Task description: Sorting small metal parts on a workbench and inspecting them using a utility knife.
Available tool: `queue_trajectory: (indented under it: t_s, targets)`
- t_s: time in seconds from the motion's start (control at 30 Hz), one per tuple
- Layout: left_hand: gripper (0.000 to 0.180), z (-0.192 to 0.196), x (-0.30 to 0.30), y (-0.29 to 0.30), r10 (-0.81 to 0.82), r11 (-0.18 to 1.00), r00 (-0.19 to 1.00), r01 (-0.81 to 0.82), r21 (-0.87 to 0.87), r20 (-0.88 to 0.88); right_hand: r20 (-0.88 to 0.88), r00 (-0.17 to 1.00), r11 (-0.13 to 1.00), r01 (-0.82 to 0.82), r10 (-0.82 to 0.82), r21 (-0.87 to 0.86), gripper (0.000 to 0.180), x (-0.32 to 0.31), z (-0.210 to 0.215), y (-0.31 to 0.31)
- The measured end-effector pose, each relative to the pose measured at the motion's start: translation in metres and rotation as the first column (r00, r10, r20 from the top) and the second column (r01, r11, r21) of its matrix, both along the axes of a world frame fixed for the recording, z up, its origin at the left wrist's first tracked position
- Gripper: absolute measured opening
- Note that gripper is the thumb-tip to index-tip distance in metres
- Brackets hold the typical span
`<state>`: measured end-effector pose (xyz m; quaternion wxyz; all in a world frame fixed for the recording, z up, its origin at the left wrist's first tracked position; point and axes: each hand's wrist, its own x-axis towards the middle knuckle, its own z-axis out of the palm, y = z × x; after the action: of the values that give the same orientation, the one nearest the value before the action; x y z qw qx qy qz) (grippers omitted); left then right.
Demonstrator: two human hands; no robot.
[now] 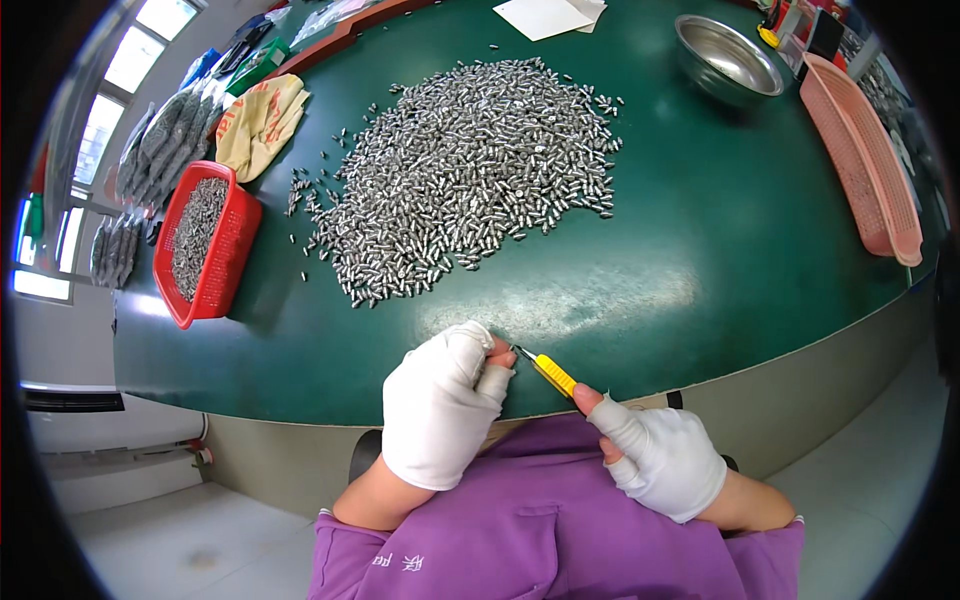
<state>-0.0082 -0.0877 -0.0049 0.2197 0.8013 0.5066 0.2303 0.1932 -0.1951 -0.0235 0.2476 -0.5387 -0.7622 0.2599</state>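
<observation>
Near the table's front edge, my left hand (446, 405), in a white fingertip-less glove, pinches a small dark metal piece (513, 349) that its fingers mostly hide. My right hand (662, 450), gloved the same way, is closed round a yellow-handled tool (556, 376) with a thin metal tip. That tip points left and meets the piece at my left fingertips; its exact shape is too small to tell. Beyond both hands spreads a broad pile of small silvery, bullet-shaped metal parts (470, 165), with a few loose ones along its left side.
On the green table (740, 270), a red plastic basket (237, 250) of metal parts stands at the left by a yellowish cloth bag (262, 125). A steel bowl (728, 62) and a long pink basket (860, 160) are at the right. White paper (543, 15) lies at the back.
</observation>
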Motion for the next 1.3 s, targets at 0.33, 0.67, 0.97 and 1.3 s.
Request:
queue_trajectory:
  t_s: [0.33, 0.67, 0.97, 1.3]
  targets:
    - [0.011, -0.001, -0.002, 0.001, 0.008, 0.996, 1.0, -0.006, -0.084, 0.028, -0.061, 0.998, 0.997, -0.018, 0.013, -0.08, 0.049, 0.005, 0.013, 0.011]
    - [0.015, 0.001, -0.001, 0.003, -0.017, 0.999, 0.999, 0.015, -0.048, -0.034, -0.076, 0.997, 0.994, 0.018, -0.026, -0.105, 0.047, 0.002, 0.01, 0.007]
    - [0.028, -0.001, -0.001, 0.002, -0.037, 0.997, 0.996, 0.041, 0.058, -0.085, -0.05, 0.998, 0.996, 0.019, -0.024, -0.089, 0.067, 0.002, 0.012, 0.008]
    - [0.029, 0.003, -0.001, 0.004, -0.044, 0.999, 0.99, 0.047, 0.018, -0.133, -0.093, 0.995, 0.984, -0.061, 0.046, -0.169, 0.071, 0.012, 0.023, 0.019]
